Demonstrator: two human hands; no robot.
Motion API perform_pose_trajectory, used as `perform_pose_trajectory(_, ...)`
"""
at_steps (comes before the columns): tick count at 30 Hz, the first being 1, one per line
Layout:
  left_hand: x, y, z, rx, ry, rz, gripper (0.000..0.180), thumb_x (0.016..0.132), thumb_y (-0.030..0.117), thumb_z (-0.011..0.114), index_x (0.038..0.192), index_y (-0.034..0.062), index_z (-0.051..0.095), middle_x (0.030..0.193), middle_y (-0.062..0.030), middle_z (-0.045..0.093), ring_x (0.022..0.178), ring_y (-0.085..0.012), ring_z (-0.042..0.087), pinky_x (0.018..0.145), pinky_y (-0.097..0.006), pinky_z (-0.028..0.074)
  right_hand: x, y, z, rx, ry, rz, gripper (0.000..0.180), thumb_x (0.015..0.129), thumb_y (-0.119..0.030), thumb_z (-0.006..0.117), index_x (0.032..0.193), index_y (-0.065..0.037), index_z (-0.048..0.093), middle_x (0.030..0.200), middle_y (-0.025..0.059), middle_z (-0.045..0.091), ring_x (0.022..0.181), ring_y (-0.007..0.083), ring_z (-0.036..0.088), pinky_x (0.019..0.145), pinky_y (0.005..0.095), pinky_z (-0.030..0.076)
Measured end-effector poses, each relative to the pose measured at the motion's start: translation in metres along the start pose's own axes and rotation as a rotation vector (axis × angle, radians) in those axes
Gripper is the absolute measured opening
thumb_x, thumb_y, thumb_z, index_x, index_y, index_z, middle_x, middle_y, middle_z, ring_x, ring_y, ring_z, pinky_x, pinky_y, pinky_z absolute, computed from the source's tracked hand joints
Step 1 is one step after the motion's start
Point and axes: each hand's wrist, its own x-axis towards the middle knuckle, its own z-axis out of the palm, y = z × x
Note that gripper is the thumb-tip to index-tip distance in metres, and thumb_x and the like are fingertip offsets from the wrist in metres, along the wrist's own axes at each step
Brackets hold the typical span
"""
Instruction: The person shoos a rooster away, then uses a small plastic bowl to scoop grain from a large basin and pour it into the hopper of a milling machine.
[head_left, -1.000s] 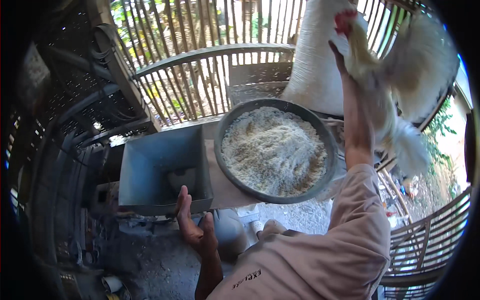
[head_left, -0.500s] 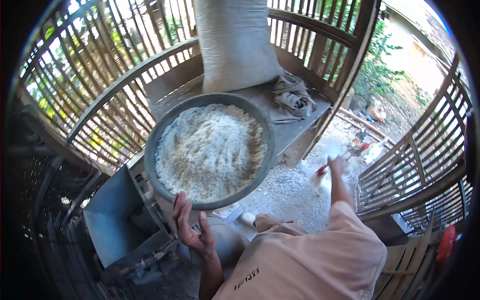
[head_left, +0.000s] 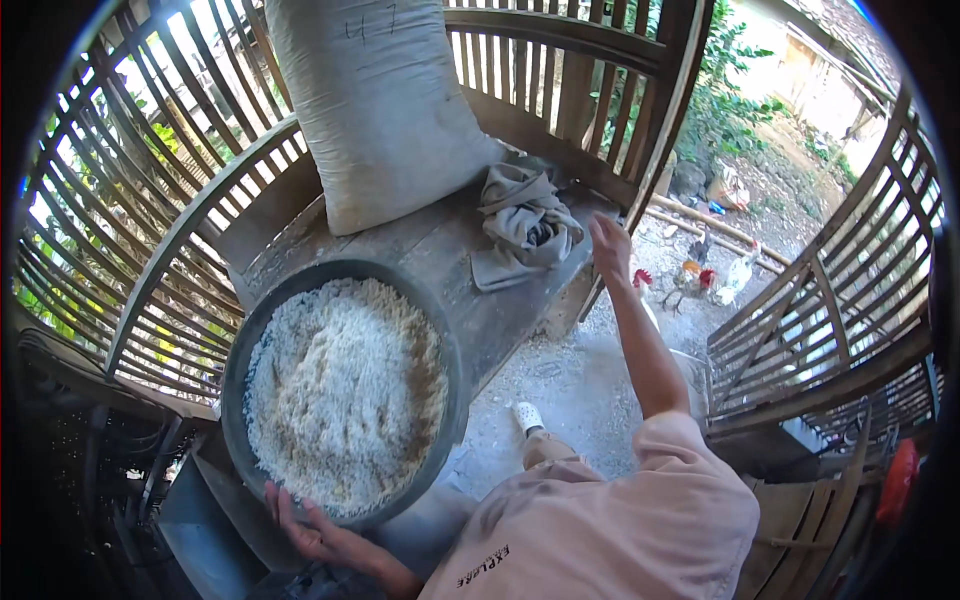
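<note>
A wide grey-black basin (head_left: 455, 370) stands on a wooden bench, heaped with a pale, crumbly, meal-like material (head_left: 340, 390). Against the basin's near-left outer side lies my left hand (head_left: 315, 530), fingers spread and not wrapped round the rim. My right arm reaches out forward over the bench's right end. Its hand (head_left: 610, 248) is just right of a crumpled grey cloth (head_left: 530, 225), apart from it, with fingers stretched out and nothing visible in them. Behind the basin a tall, full white sack (head_left: 390, 120) leans upright.
Slatted wooden walls (head_left: 190, 230) curve round the bench (head_left: 430, 260). At the right, an opening beside a slatted gate (head_left: 820, 290) leads outside, where several chickens (head_left: 690, 275) stand. A grey metal hopper-like box (head_left: 205, 525) sits below the basin at the left.
My right hand has moved from low over the ground at the right up toward the cloth. My left hand has come against the basin's side. The view has shifted right; chickens have moved.
</note>
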Motion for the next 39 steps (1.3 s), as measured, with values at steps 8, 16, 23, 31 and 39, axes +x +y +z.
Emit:
perform_pose_trajectory(8,-0.029,-0.053,-0.022,0.245,0.345,-0.270,0.051,0.094,0.005,0.054,0.142,-0.0015,0.043,0.143,-0.0219,0.047,0.134,-0.0317,0.043,0.112,-0.039,0.032,0.205,0.097,0.161,-0.676,-0.381,0.328,0.047,0.087,-0.044,0.062,0.114,-0.006,0.067,0.122,0.0214,0.063,0.113,0.0410,0.060,0.092,0.0472,0.051)
perform_pose_trajectory(16,-0.062,0.048,0.056,-0.064,0.742,-0.915,0.064,0.085,0.008,0.063,0.143,-0.0030,0.040,0.139,-0.0192,0.046,0.120,-0.0298,0.051,0.102,-0.041,0.040,0.207,0.098,0.184,-0.547,-0.411,0.283,0.044,0.075,-0.031,0.065,0.103,0.002,0.068,0.108,0.0275,0.066,0.103,0.0398,0.064,0.088,0.0490,0.051)
perform_pose_trajectory(23,-0.044,0.084,0.108,-0.383,0.978,-0.970,0.069,0.066,0.000,0.056,0.134,-0.0014,0.044,0.129,-0.0151,0.052,0.115,-0.0324,0.052,0.100,-0.040,0.040,0.368,0.175,0.157,-0.449,0.113,-1.022,0.031,0.092,-0.033,0.057,0.100,-0.003,0.056,0.087,0.0162,0.059,0.080,0.0311,0.058,0.075,0.0424,0.047)
perform_pose_trajectory(31,-0.044,0.073,0.087,-0.190,0.925,-0.937,0.066,0.055,-0.007,0.053,0.121,-0.0019,0.056,0.104,-0.0070,0.057,0.093,-0.0236,0.054,0.081,-0.029,0.044,0.240,-0.123,0.165,0.040,-0.228,-0.291,0.044,0.098,-0.028,0.048,0.133,-0.003,0.048,0.115,0.0164,0.065,0.088,0.0269,0.069,0.068,0.0397,0.056)
perform_pose_trajectory(39,-0.010,0.003,0.012,-0.432,0.523,-0.969,0.072,0.051,-0.012,0.054,0.121,-0.0005,0.061,0.103,-0.0045,0.061,0.090,-0.0179,0.057,0.073,-0.026,0.047,0.050,-0.278,0.154,0.413,-1.267,-0.251,0.035,0.094,-0.008,0.047,0.128,-0.006,0.054,0.109,0.0113,0.066,0.085,0.0216,0.068,0.062,0.0289,0.051)
